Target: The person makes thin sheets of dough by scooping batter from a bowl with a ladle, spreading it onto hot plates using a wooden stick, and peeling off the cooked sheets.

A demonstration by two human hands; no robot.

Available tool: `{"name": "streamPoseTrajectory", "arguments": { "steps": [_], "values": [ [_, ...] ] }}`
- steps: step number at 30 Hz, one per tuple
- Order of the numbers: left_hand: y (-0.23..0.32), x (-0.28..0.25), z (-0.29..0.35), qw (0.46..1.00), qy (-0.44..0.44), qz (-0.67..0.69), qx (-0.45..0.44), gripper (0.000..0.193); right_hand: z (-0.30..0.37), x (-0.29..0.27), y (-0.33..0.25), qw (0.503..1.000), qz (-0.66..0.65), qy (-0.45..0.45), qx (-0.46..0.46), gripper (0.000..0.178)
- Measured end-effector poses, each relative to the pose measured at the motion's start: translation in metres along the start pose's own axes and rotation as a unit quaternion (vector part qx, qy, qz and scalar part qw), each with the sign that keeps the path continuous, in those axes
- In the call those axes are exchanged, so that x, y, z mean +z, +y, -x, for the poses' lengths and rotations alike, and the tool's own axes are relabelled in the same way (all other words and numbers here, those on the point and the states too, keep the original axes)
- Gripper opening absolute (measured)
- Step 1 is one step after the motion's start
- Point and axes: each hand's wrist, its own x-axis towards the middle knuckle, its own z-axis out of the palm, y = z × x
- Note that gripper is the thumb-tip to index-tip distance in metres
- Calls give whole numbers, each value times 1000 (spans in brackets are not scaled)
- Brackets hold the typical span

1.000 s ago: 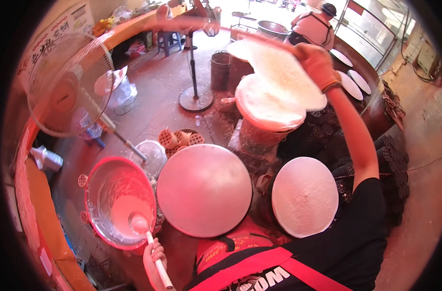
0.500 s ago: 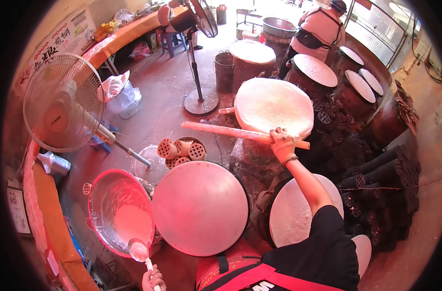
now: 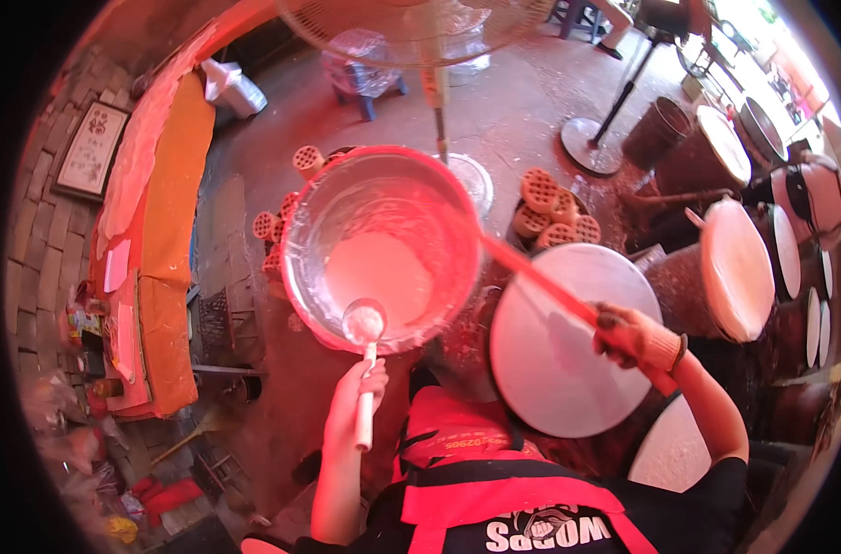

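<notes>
Reddish cast; white glare upper right; fisheye bending, black toward rim

Framed sign (image 3: 92, 150): dark-edged, against grey bricks (image 3: 35, 231)
Stool (image 3: 368, 108): blue-legged, plastic-draped
Worktop (image 3: 176, 231): orange-sided
Perforated cylinders (image 3: 540, 189): tan, clustered
Fan (image 3: 411, 37): caged

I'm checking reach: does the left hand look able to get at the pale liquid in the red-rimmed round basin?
Probably yes: the left hand holds a white-handled ladle over the basin, and nothing visible blocks the liquid.

Long stick (image 3: 542, 273) slants — right of white-handled ladle (image 3: 364, 331).
</notes>
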Motion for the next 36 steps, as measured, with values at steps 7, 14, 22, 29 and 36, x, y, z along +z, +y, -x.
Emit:
{"name": "streamPoseTrajectory", "arguments": {
  "steps": [7,14,22,29,36],
  "values": [
    [142,-54,-114,964,62,-169,196,11,-181,84,-85,987,67,-142,42,50],
    [169,-36,-177,955,116,-157,222,17,-287,159,-207,937,322,-131,44,47],
    [220,-22,-210,908,181,-292,242,8,-280,182,-140,904,351,-223,-96,67],
    [112,34,-83,715,236,-634,177,28,-73,190,-44,988,149,-17,-29,47],
    [129,24,-166,417,49,-847,325,34,-66,221,29,995,3,85,-51,47]
  ]
}}
